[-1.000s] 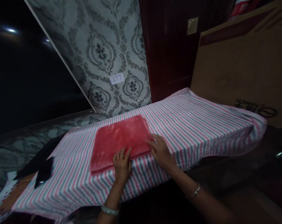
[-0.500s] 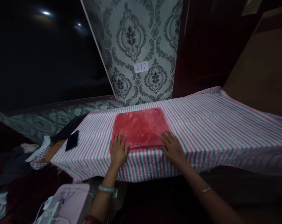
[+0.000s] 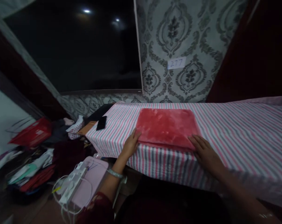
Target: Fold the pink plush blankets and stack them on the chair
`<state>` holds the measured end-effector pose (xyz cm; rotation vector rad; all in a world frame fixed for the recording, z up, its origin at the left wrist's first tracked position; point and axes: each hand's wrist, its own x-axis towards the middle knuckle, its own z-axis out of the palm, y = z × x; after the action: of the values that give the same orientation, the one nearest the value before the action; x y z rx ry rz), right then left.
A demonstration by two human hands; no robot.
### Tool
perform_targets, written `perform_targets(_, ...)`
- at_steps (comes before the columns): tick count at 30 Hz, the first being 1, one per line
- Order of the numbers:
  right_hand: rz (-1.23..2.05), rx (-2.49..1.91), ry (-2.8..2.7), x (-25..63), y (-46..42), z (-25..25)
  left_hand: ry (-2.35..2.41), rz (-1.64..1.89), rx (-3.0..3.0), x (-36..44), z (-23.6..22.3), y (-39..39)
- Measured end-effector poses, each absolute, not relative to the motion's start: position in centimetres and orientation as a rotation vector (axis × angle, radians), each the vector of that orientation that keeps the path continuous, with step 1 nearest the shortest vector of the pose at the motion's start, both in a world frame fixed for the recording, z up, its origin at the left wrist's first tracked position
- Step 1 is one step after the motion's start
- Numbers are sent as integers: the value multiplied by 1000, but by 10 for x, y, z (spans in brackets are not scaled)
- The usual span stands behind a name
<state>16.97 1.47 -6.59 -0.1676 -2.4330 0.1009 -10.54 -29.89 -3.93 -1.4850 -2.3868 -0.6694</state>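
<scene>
A folded red plush cloth (image 3: 165, 126) lies flat on a table spread with a striped pink, grey and white tablecloth (image 3: 227, 133). My left hand (image 3: 131, 143) touches the cloth's left front corner, its fingers along the side edge. At the right front corner, my right hand (image 3: 206, 155) rests with fingers stretched over the plush and its thumb low by the front edge. Both hands look open. The folded layers show along the near edge of the cloth.
A black phone (image 3: 101, 123) lies at the table's left end. Below on the left, a white power strip (image 3: 73, 183) with cables rests on a pink case (image 3: 95, 174). Clothes (image 3: 35, 168) and a red bag (image 3: 34, 132) are piled beyond. A large dark screen (image 3: 85, 53) hangs on the wall.
The view has swung left, bringing in the clothes pile. My left hand has gone from beside the middle of the front edge to the left corner; my right hand stays near the right corner.
</scene>
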Motion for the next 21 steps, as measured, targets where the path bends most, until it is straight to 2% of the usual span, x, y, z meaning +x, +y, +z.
perform_targets(5, -29, -182, -2383, 172, 17, -71, -2322, -761, -1449, -106, -52, -300)
perform_targets(11, 18, -294, -2459, 183, 25, -84, -2341, -848, -1390, -108, -62, -302)
perform_targets(17, 105, -355, -2401, 181, 29, -69, -2451, -624, -1296, -79, -19, -296)
perform_targets(21, 96, -297, -2353, 167, 30, -34, -2307, -500, -1677, -48, 7, -258)
